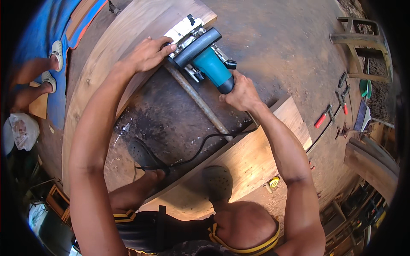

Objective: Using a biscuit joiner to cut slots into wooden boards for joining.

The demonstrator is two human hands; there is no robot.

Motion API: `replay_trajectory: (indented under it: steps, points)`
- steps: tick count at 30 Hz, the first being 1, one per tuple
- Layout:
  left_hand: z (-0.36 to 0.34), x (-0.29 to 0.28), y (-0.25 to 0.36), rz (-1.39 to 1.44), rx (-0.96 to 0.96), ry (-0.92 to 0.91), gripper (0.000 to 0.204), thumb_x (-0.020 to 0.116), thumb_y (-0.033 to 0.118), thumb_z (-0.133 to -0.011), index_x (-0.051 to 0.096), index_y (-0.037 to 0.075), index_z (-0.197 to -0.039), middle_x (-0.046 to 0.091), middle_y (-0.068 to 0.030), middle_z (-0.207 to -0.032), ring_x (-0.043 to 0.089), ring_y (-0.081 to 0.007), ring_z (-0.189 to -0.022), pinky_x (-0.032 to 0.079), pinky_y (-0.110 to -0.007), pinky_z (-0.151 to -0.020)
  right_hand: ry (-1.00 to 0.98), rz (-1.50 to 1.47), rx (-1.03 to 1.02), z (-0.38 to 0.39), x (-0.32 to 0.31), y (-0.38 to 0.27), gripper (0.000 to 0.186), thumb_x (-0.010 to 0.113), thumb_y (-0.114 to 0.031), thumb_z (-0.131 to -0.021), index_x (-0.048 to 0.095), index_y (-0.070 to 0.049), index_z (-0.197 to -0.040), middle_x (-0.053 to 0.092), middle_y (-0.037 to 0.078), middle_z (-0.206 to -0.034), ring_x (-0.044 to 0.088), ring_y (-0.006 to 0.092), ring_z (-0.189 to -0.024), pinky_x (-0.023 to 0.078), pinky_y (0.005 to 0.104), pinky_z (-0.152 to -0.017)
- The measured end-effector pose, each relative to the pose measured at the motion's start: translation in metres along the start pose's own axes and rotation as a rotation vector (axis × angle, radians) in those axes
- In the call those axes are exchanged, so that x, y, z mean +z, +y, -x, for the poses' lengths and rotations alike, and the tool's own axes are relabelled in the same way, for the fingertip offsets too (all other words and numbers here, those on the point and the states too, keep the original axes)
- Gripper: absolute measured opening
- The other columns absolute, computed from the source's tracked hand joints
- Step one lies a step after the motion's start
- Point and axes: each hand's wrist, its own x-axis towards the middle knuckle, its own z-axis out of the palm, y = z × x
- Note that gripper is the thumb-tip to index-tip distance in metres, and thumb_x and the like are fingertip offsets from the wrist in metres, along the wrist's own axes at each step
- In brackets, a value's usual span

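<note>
Left hand point(147, 53) pressed flat on the front of a teal circular saw point(204, 57); right hand point(241, 91) closed around its rear handle. The saw sat on the edge of a wooden plank point(106, 51), its black cord point(200, 149) trailing toward the feet

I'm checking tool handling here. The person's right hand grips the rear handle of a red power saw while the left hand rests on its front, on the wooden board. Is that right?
Not quite: the power saw is teal and black, not red. The head view shows the right hand on its rear handle and the left hand at its front, on the wooden board.
</note>
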Motion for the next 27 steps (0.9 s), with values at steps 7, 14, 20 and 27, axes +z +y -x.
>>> replay_trajectory:
  steps: [7,14,20,27]
  points:
    - [-0.003,0.010,0.001,0.077,-0.033,-0.011,0.064,0.048,0.056,-0.105,0.059,0.004,-0.142,0.066,-0.0262,-0.132,0.060,-0.0429,-0.127,0.044,-0.050,-0.111,0.036,0.022,0.001,0.016,0.000,0.007,0.073,0.086,-0.029,-0.069,0.057,0.003,-0.127,0.072,0.028,-0.110,0.069,0.0437,-0.108,0.055,0.0474,-0.096]
    - [0.028,0.008,0.067,0.445,-0.101,0.501,0.054,0.065,0.043,-0.099,0.065,0.002,-0.134,0.071,-0.0248,-0.122,0.066,-0.0412,-0.117,0.050,-0.047,-0.104,-0.012,0.045,0.107,0.024,0.001,0.009,0.074,0.087,-0.033,-0.068,0.058,0.003,-0.127,0.071,0.029,-0.113,0.069,0.0433,-0.111,0.054,0.0465,-0.099]
    - [0.025,0.013,0.128,0.082,-0.034,0.271,0.050,0.069,0.042,-0.096,0.067,-0.004,-0.116,0.074,-0.0253,-0.099,0.072,-0.0424,-0.097,0.056,-0.051,-0.086,0.106,0.135,0.140,0.027,0.007,-0.010,0.084,0.082,-0.055,-0.074,0.057,0.000,-0.132,0.073,0.028,-0.109,0.070,0.0447,-0.108,0.056,0.0513,-0.095]
    - [0.022,0.012,0.130,0.062,-0.001,0.257,0.049,0.065,0.044,-0.098,0.069,-0.004,-0.103,0.073,-0.0305,-0.095,0.072,-0.0478,-0.095,0.057,-0.055,-0.086,0.239,0.249,0.157,0.025,0.015,-0.044,0.093,0.077,-0.070,-0.076,0.059,0.008,-0.123,0.076,0.025,-0.098,0.075,0.0409,-0.095,0.060,0.0492,-0.083]
